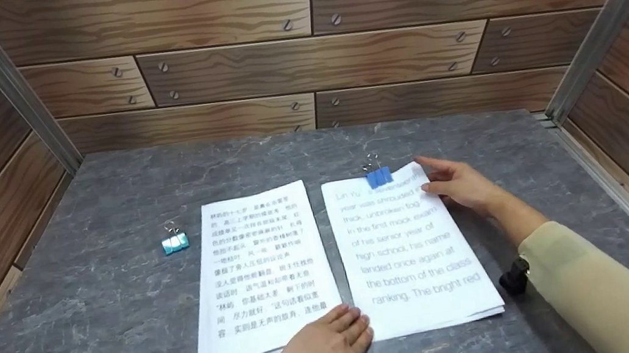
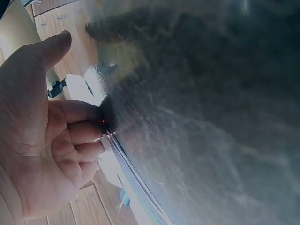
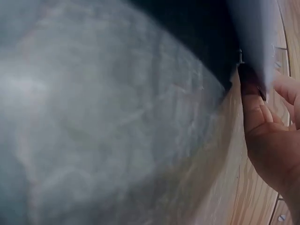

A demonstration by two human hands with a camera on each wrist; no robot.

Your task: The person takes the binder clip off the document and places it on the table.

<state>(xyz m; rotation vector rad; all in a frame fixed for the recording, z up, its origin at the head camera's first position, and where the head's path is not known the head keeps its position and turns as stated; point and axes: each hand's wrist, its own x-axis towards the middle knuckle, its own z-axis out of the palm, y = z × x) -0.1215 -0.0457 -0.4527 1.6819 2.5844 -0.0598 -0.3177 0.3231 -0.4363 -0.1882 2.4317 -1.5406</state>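
Note:
Two stacks of printed paper lie side by side: the left stack (image 1: 260, 270) carries Chinese text, the right stack (image 1: 405, 250) English text. A blue binder clip (image 1: 378, 177) sits on the right stack's top edge, its wire handles pointing away. My right hand (image 1: 464, 189) pinches that stack's top right corner, thumb over the page; in the right wrist view, the lifted paper (image 3: 255, 33) runs between the thumb and fingers of the hand (image 3: 272, 145). With fingers extended, my left hand (image 1: 326, 350) rests at the lower inner corners of both stacks. Its palm (image 2: 42, 154) shows in the left wrist view.
A shiny teal binder clip (image 1: 175, 243) lies on the dark grey marbled table (image 1: 126, 326), left of the Chinese pages. Wood-patterned panels (image 1: 241, 8) with metal corner posts (image 1: 13, 89) enclose the back and sides. A black object (image 1: 514, 276) is at the right sleeve.

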